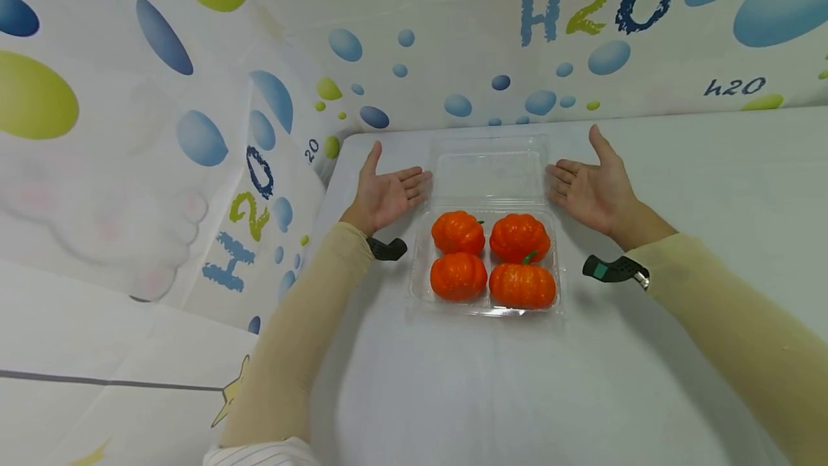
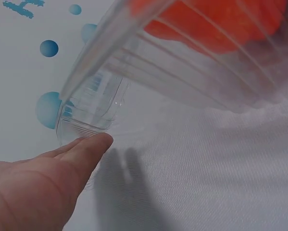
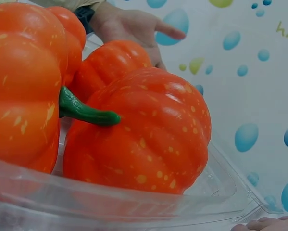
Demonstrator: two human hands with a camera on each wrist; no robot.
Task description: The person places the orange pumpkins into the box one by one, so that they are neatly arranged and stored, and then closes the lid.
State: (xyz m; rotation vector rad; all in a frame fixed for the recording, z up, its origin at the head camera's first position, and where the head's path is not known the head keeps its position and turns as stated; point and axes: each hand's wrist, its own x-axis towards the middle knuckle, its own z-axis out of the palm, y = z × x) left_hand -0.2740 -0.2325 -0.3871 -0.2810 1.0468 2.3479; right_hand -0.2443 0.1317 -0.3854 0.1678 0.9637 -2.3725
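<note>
Several orange-red toy pumpkins fill a clear plastic clamshell box on the table. Its lid is folded back, away from the person. One pumpkin, close up in the right wrist view, has pale yellow specks; a green stem lies against it. My left hand is at the lid's left side, palm up and inward, thumb raised, fingers straight and fingertips right by the edge. Mirroring it on the right side is my right hand, fingers extended toward the lid. Neither hand holds anything.
A white cloth covers the table. Behind and to the left hang white sheets printed with blue and green bubbles and H2O lettering. Black wrist straps sit on both forearms, over tan sleeves.
</note>
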